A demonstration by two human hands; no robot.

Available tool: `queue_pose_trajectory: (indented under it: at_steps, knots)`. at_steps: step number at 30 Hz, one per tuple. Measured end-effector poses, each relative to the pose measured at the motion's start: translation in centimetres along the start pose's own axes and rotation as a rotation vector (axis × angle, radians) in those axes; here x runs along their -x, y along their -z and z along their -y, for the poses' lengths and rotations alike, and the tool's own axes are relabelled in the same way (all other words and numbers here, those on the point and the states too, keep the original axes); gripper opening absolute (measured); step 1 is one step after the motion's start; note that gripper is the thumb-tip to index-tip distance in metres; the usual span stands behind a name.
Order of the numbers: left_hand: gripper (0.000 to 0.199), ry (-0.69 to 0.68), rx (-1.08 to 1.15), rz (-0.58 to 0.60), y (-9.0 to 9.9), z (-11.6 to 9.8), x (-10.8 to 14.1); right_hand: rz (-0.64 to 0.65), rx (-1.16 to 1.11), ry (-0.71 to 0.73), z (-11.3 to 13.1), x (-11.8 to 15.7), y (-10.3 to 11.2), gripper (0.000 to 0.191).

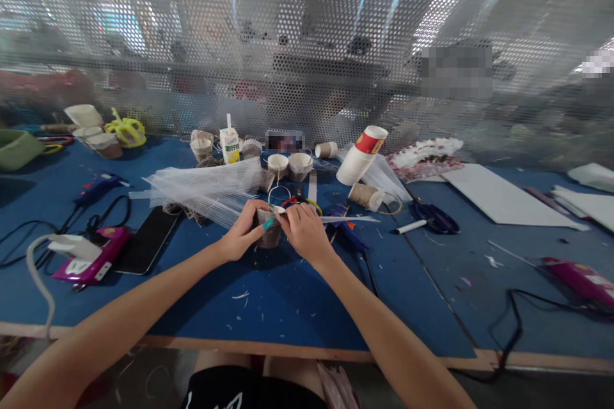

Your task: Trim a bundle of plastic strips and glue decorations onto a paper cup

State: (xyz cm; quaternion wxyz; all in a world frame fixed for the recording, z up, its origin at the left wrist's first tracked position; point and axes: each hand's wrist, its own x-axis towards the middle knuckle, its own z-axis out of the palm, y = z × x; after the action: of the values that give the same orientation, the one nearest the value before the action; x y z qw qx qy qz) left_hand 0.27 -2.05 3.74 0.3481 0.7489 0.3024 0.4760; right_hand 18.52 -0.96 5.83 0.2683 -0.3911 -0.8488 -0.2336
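The brown cup stands near the middle of the desk, roughly midway between its front and back edges. The left hand has its fingers closed round the cup's wall, thumb at the front near the rim. The right hand has its fingers bunched low at the rim; I cannot tell whether they pinch the cup or something there. A white strip sticks out past that hand toward the desk's right end.

To work the rim well, the left fingers should steady the cup without squeezing, since its wall probably dents easily. The right fingers do best with short, even presses, and the strip's free end should be kept from snagging. The glue gun lies just beside the right hand; its nozzle may be hot, so the wrist should stay clear.
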Motion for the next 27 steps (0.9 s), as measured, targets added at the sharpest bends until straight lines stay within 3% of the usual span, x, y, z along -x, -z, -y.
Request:
queue_pose_trajectory:
  at_steps: [27]
  knots:
    - [0.043,0.007,0.038,0.077,0.67,0.30,0.06,0.001,0.017,-0.025,0.21,0.18,-0.06,0.035]
